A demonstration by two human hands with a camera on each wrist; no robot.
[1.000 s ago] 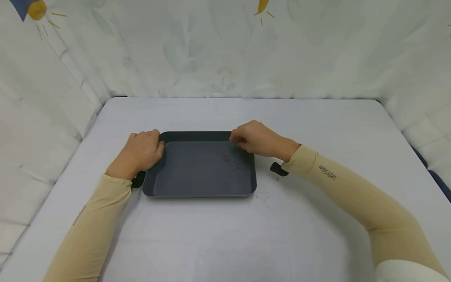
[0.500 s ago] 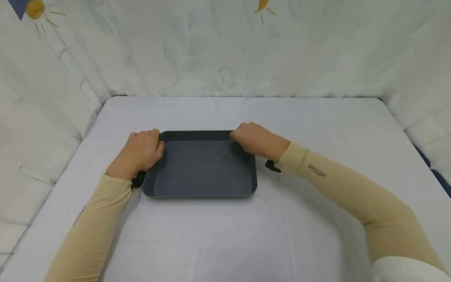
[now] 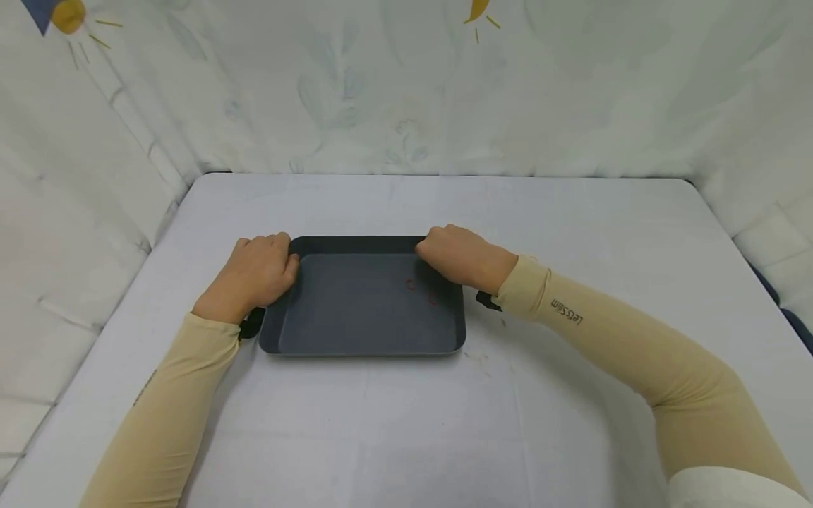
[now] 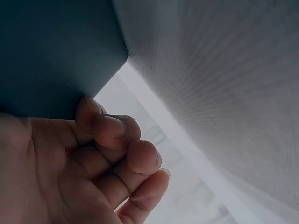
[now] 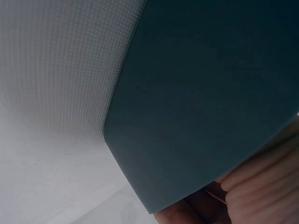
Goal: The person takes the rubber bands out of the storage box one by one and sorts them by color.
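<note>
**Tray gripped at both far corners, two small rings loose inside**

Tray (image 3: 362,310), dark grey and shallow, lies flat near the middle of the worktop (image 3: 571,233), and it is held at its two far corners. The left hand (image 3: 250,275) is curled over the far-left corner, thumb inside the rim; the right hand (image 3: 460,257) is curled round the far-right corner in the same way. Two small red rings (image 3: 410,284) lie loose on the tray floor, close to the right hand.

A risk is judged to lie in the grip itself: both holds sit at the far edge, so if the tray is lifted from there the near edge may sag and the rings may slide or roll toward the near wall, perhaps over the low rim. An uneven pull by one hand could also skew the tray on the smooth cloth.

Only the head view shows the rings, both sleeves and the whole worktop. The left wrist view alone shows the fingers (image 4: 112,130) folded against the outer wall below a rounded corner. The right wrist view shows the tray's outer wall (image 5: 201,102) and a few fingertips (image 5: 261,186) at its edge; the rest of that grip is hidden there.
</note>
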